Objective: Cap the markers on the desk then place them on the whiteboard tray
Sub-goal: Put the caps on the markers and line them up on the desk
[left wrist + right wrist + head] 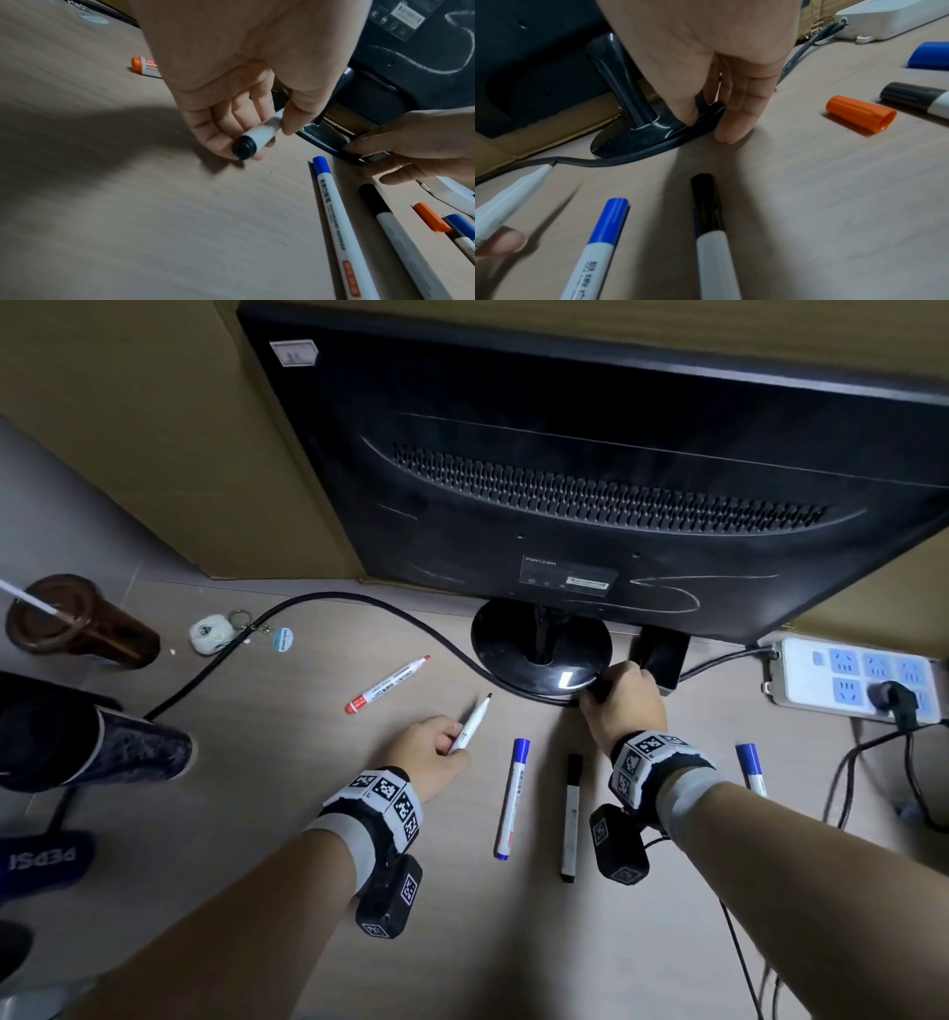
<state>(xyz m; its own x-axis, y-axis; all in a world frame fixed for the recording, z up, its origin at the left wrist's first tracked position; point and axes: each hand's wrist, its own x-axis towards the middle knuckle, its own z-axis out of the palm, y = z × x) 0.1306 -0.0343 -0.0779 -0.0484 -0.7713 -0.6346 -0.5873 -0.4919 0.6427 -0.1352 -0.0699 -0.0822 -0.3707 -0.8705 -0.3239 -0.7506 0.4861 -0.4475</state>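
My left hand (452,737) grips an uncapped white marker (471,722), black tip pointing away; its black tail end shows in the left wrist view (243,150). My right hand (606,686) reaches to the rim of the monitor base (518,654) and pinches a small black cap (712,108) between thumb and fingers. Flat on the desk lie an uncapped red marker (387,683), a capped blue marker (512,796), a capped black marker (571,816) and another blue marker (751,767). A loose orange cap (861,113) lies to the right. No whiteboard tray is in view.
A black monitor (590,480) stands over the back of the desk, a black cable (328,600) curving round its base. A white power strip (857,680) sits at the right. A brown cup (77,624) and a keychain (210,634) sit at the left.
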